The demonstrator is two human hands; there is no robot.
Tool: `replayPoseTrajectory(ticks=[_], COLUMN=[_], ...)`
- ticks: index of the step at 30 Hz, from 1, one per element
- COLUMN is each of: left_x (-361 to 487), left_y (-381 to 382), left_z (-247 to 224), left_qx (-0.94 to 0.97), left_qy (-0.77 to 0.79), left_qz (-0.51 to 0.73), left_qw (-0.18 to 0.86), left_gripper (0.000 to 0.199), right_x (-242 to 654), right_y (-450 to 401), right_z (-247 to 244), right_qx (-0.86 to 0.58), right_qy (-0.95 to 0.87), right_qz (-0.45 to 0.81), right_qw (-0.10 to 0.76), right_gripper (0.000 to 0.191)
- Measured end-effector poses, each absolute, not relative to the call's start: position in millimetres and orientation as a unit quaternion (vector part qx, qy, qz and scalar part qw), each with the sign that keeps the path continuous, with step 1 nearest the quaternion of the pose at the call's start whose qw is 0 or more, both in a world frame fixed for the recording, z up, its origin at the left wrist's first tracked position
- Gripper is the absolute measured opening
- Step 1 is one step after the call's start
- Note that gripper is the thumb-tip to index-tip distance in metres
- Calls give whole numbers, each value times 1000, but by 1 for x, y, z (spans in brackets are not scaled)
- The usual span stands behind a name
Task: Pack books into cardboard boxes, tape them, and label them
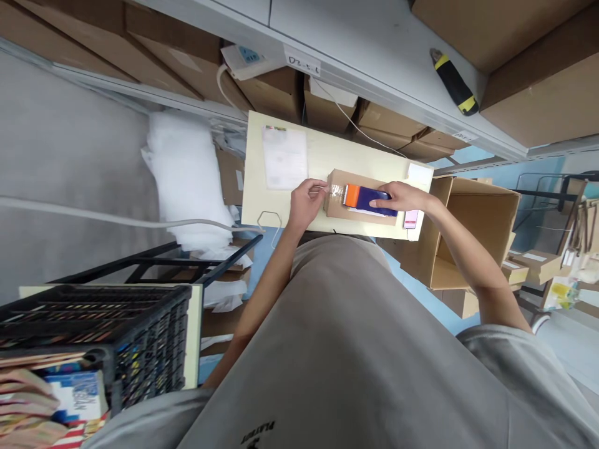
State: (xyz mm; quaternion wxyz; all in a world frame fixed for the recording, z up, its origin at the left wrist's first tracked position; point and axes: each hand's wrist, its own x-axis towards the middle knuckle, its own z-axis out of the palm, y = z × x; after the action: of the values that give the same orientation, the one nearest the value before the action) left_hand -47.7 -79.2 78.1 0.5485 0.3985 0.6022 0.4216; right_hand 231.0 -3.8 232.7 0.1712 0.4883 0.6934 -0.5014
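Note:
A small brown cardboard box (336, 209) lies on the cream tabletop, with shiny clear tape (337, 191) across its left end. My right hand (397, 197) is wrapped over a dark blue and orange tape dispenser (367, 199), which rests along the top of the box. Beside the left end of the box, my left hand (307, 201) has its fingers bent and drawn together near the tape. What those fingertips pinch, if anything, is too small to make out.
A paper sheet (285, 158) lies left on the table (255, 168); a phone (410, 219) lies right. An open carton (477, 231) stands beyond the right edge. Above, a shelf holds a black-and-yellow cutter (453, 83). A black crate (150, 349) is at lower left.

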Motion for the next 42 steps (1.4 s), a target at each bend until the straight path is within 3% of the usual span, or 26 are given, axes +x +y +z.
replayPoseTrajectory(ticks=[8,18,25,30,33,42], left_x=[-56,-41,-35,-38,-41,-30], left_y=[-72,-63,-67,-78,-89,-93], left_z=[61,34,26,41,63,87], left_qx=[480,362,323,405,469,506], left_qy=[599,578,588,651,649,645], left_qz=[405,426,431,429,439,398], left_qw=[496,595,604,477,407,412], left_gripper=[7,5,46,20,17,13], right_x=[227,230,231,231,231,231], right_y=[-2,1,2,1,0,0], right_z=[239,238,237,239,240,239], right_qx=[494,500,493,500,504,501], right_qy=[687,679,669,669,665,666], right_qz=[-498,-498,-518,-512,-514,-515], right_qw=[190,204,205,203,201,202], right_gripper=[68,67,66,66,66,65])
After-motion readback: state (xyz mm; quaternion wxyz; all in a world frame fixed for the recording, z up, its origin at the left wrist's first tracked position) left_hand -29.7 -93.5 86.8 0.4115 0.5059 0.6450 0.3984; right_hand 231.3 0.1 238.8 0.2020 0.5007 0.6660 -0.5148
